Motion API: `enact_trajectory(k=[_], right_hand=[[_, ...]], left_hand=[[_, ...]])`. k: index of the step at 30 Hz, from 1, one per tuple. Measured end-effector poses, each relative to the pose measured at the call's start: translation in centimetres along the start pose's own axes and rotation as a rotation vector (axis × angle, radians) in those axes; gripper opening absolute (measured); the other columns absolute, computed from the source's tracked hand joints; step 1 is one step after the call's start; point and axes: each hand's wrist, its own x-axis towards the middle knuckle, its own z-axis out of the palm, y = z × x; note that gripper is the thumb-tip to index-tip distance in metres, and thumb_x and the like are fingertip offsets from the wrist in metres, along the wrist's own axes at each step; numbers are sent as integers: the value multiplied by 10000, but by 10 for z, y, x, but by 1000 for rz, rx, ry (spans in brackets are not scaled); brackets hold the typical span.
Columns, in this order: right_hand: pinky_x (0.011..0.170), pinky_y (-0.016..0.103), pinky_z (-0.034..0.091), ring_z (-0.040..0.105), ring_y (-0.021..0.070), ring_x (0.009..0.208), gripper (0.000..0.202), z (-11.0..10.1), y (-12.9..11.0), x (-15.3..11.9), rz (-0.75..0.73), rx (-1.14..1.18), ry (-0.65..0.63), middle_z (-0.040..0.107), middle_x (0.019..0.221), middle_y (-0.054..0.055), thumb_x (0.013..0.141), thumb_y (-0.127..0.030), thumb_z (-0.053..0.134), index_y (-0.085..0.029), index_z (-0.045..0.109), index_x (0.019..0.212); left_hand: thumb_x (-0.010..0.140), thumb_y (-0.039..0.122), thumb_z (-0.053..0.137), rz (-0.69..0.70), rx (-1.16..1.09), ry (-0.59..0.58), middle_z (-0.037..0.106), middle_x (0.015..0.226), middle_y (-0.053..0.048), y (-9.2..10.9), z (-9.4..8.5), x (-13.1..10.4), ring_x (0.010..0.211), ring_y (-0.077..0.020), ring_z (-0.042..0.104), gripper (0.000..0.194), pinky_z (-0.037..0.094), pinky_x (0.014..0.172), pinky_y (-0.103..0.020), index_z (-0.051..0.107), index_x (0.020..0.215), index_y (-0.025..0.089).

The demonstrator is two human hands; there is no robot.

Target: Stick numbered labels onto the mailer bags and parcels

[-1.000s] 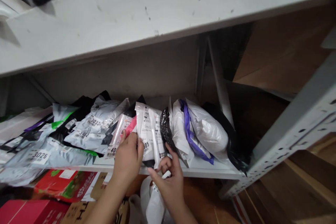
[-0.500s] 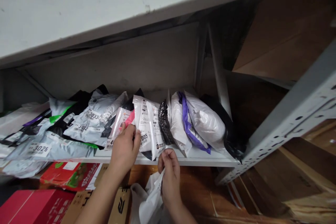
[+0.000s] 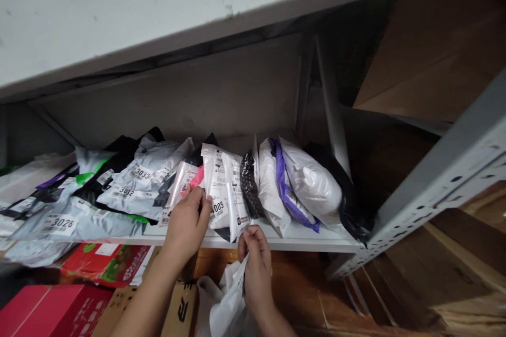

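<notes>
On the shelf [image 3: 292,242] stands a row of plastic mailer bags. My left hand [image 3: 188,218] is closed, its curled fingers on a pink and white mailer bag [image 3: 183,181]. The thumb lies along the left edge of a white mailer bag [image 3: 221,184] labelled 4005; the exact grip is partly hidden. Below the shelf's front edge, my right hand [image 3: 256,268] pinches a crumpled white plastic bag [image 3: 225,310], which hangs down out of frame.
To the right lean a black bubble-wrapped parcel [image 3: 250,187], a purple mailer [image 3: 290,195] and a plump white mailer [image 3: 312,179]. Left are grey mailers [image 3: 130,184]. Red boxes [image 3: 43,310] sit beneath. A perforated metal post [image 3: 446,179] bounds the right; another shelf [image 3: 197,5] overhangs.
The shelf and its parcels have shifted very slightly right in view. More of the 4005 label shows beside my left thumb. Both hands keep nearly the same place.
</notes>
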Motion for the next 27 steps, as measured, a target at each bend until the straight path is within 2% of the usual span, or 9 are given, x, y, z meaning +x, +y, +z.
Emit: enact_trajectory(k=[4, 6, 9, 11, 13, 16, 19, 23, 27], right_hand=[[467, 222, 246, 245, 91, 484, 393, -2, 1, 1, -20, -19, 2, 327, 507, -81, 731, -515, 607, -214, 395, 594], [468, 223, 246, 246, 89, 489, 430, -2, 1, 1, -35, -29, 7, 320, 501, -78, 721, -532, 621, -211, 382, 563], [461, 219, 229, 256, 84, 490, 410, -1, -3, 1, -55, -21, 43, 335, 505, -75, 689, -537, 661, -194, 465, 578], [450, 213, 211, 249, 76, 475, 351, 1, -9, 2, -18, 27, 39, 340, 496, -84, 685, -514, 676, -177, 578, 691], [436, 203, 192, 232, 67, 444, 358, 3, -16, 4, 78, 118, -14, 341, 466, -101, 682, -467, 688, -171, 637, 877], [386, 190, 153, 175, 50, 373, 450, 5, -24, 12, 215, 280, -169, 345, 417, -124, 640, -417, 708, -190, 624, 1019], [345, 183, 118, 103, 35, 336, 391, 2, -26, 18, 251, 396, -286, 307, 389, -140, 598, -408, 731, -205, 633, 917], [341, 174, 123, 108, 27, 331, 266, -3, -24, 20, 228, 419, -328, 320, 407, -133, 621, -381, 742, -218, 616, 788], [336, 205, 132, 121, 34, 303, 285, -9, -26, 28, 244, 417, -454, 285, 428, -124, 686, -486, 666, -215, 620, 759]], left_hand=[[892, 385, 361, -5, 18, 34, 528, 639, 4, 0, 1, -1, 627, -213, 565, 225, 416, 596, -312, 371, 718, 243], [879, 390, 411, -15, 29, 76, 621, 748, -16, 2, 3, 0, 702, -230, 622, 174, 467, 636, -329, 461, 906, 226], [891, 320, 409, 73, 133, 73, 694, 911, -38, 8, 5, 4, 840, -239, 661, 273, 460, 921, -436, 492, 1133, 222], [916, 282, 356, 130, 185, 10, 699, 958, -34, 12, 4, 9, 877, -228, 661, 262, 332, 1073, -502, 572, 1057, 234], [938, 327, 326, 108, 169, -61, 666, 1059, -59, 17, 3, 13, 961, -235, 643, 319, 323, 1080, -529, 628, 984, 236], [922, 436, 379, 70, 178, -67, 452, 1365, -131, 26, 1, 16, 1218, -314, 505, 356, 339, 1040, -592, 676, 1004, 259], [877, 442, 483, 106, 265, 33, 296, 1473, -169, 38, 2, 16, 1304, -367, 404, 341, 220, 1071, -660, 666, 1089, 247], [898, 412, 437, 71, 246, 11, 380, 1442, -175, 49, 4, 17, 1306, -343, 409, 361, 251, 1095, -603, 682, 993, 164], [898, 366, 441, 46, 203, -49, 447, 1406, -142, 41, 4, 22, 1237, -329, 480, 297, 298, 1079, -591, 654, 880, 160]])
